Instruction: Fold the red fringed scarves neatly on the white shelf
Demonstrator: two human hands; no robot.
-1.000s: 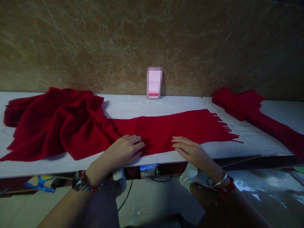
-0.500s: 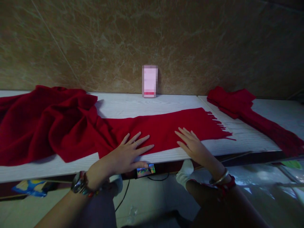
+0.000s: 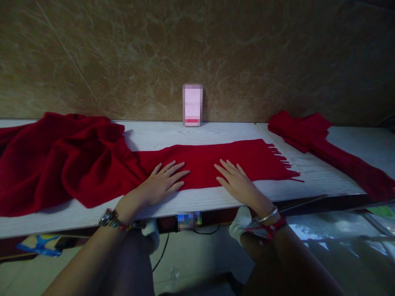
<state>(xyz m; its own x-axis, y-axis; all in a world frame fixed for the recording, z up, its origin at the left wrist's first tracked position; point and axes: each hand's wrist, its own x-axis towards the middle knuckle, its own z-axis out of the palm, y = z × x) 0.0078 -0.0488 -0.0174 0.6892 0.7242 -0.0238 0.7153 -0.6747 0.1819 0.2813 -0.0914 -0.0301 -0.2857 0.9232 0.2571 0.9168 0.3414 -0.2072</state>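
Note:
A red scarf lies across the white wood-grain table. Its right part is spread flat with the fringed end pointing right, while its left part is heaped in loose folds. My left hand, with a ring on one finger, rests palm down on the flat part near the folds, fingers spread. Nearer the fringe, my right hand also lies palm down on the cloth with its fingers apart. Neither hand grips the fabric.
A folded red scarf lies at the right, its fringed end hanging toward the front edge. A pink, blurred phone-like object leans on the brown marbled wall. Below the front edge are a blue-and-yellow packet and a black cable.
My bent fingers have spread out flat on the scarf. Both hands have shifted away from the table's front edge, and the scarf's near edge has moved back slightly. The view has turned a little.

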